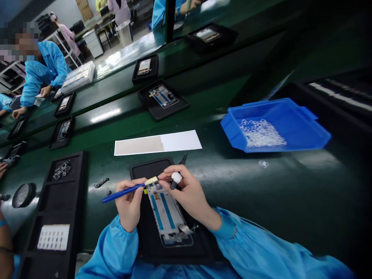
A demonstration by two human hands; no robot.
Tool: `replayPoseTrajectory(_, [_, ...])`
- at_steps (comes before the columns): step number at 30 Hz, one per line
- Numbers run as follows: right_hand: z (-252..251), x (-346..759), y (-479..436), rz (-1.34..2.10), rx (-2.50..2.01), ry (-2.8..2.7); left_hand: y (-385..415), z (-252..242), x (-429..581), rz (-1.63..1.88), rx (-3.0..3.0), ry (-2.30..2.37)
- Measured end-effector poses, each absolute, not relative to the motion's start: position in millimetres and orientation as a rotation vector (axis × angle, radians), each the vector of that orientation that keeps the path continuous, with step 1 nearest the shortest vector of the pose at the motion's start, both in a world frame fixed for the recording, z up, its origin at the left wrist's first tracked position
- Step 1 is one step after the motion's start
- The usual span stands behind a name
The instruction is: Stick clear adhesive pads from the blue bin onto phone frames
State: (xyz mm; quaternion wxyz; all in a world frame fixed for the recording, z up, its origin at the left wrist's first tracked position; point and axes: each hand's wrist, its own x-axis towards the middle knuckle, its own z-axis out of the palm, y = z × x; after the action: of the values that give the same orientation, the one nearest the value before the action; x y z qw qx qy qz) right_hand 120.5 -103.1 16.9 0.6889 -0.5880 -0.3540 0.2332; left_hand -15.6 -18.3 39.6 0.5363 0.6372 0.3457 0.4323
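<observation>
My left hand (129, 201) is closed around a blue pen-like tool (123, 193) with a cream-coloured tip. That tip reaches the top end of an opened phone frame (165, 217) with blue strips. My right hand (188, 193) is closed too, thumb and forefinger pinched by the tip on something tiny and dark that I cannot make out. Black tweezers (183, 159) seem tucked in this hand, their pointed end showing beyond the knuckles. A white piece (176, 177) shows among its fingers. Under both hands, the frame lies in a black tray (145, 244), a flex cable loose near its lower end.
A blue bin (308, 133) of small white rings stands right, with a few rings (263, 164) before it. Ahead lies a white-and-beige strip (180, 141). A black compartment tray (78, 174) and dark small parts (101, 183) are left. Further trays and co-workers line the bench.
</observation>
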Motion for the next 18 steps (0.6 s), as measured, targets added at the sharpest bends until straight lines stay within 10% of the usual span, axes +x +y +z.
replayPoseTrajectory(18, [17.0,117.9,-103.8,0.461,-1.334,-0.838,-20.1,33.9,-15.6,1.131,1.638,0.711])
